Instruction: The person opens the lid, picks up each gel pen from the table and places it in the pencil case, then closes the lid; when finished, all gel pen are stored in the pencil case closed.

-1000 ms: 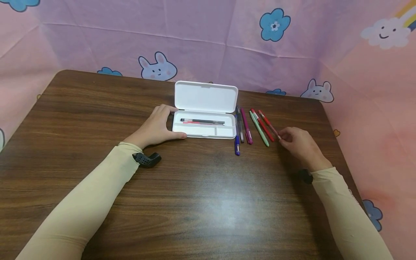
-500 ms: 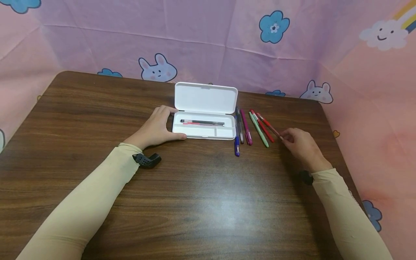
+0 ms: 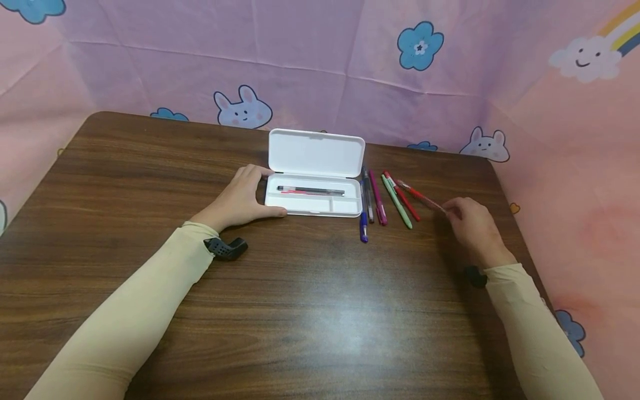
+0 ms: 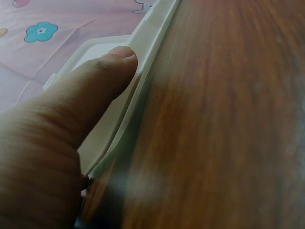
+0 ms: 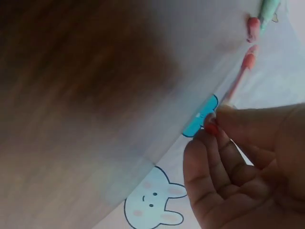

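A white pencil case (image 3: 345, 206) stands with its lid up at the middle of the table. Inside its long compartment lie a black pen (image 3: 320, 191) and a thin red one beside it. My left hand (image 3: 240, 200) grips the left end of the case, thumb along the front wall, as the left wrist view confirms. Between thumb and fingertips my right hand (image 3: 472, 225) pinches one end of a red pen (image 3: 420, 195); the pen points away to the left. Just left of it are another red pen (image 3: 407, 203) and a light green pen (image 3: 398, 205).
Right beside the case lie a blue pen (image 3: 364, 222), a dark clear pen (image 3: 369, 200) and a purple pen (image 3: 378, 200). A patterned cloth (image 3: 310, 44) hangs behind the brown table (image 3: 280, 311) and along its right side.
My right hand has moved slightly right, drawing the red pen away from the other red pen and the green one. The left hand stays on the case; the head view has tilted a little.
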Tool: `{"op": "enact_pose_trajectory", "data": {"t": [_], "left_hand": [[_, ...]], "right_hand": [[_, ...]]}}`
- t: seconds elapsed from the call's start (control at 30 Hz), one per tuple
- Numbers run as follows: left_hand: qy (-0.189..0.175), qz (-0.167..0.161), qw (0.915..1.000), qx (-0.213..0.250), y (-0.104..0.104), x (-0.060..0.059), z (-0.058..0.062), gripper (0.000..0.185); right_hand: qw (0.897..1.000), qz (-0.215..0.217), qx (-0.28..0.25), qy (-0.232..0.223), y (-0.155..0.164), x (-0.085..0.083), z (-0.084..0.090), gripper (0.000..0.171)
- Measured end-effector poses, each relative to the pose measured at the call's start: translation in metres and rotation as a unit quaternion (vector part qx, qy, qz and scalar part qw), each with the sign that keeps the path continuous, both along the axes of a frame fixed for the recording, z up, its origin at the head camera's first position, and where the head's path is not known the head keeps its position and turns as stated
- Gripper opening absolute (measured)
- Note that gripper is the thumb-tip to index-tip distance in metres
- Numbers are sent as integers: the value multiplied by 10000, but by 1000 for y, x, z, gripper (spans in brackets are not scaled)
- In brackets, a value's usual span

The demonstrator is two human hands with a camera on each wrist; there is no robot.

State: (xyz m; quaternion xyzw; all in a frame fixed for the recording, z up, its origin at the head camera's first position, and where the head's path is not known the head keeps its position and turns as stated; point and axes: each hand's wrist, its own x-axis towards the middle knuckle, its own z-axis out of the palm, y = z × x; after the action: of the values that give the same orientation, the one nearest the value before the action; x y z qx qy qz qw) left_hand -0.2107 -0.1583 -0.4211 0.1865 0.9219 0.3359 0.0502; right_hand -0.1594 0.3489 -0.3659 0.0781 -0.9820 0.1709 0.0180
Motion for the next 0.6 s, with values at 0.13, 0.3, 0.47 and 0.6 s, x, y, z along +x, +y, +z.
{"op": "enact_pose_trajectory", "data": {"t": [0.13, 0.3, 0.47, 0.6], "left_hand": [[-17, 3, 10000, 16, 0, 1, 0, 106], [-8, 3, 10000, 3, -1, 0, -1, 106], [4, -9, 10000, 11, -1, 0, -2, 107], [10, -15, 10000, 20, 0, 0, -1, 107]], "right_hand": [[9994, -49, -145, 299, -4, 0, 4, 16], [9964, 130, -372, 746, -21, -3, 8, 16], [9921, 422, -616, 1011, -45, -11, 11, 17], [9909, 531, -770, 968, -71, -17, 15, 16]]}}
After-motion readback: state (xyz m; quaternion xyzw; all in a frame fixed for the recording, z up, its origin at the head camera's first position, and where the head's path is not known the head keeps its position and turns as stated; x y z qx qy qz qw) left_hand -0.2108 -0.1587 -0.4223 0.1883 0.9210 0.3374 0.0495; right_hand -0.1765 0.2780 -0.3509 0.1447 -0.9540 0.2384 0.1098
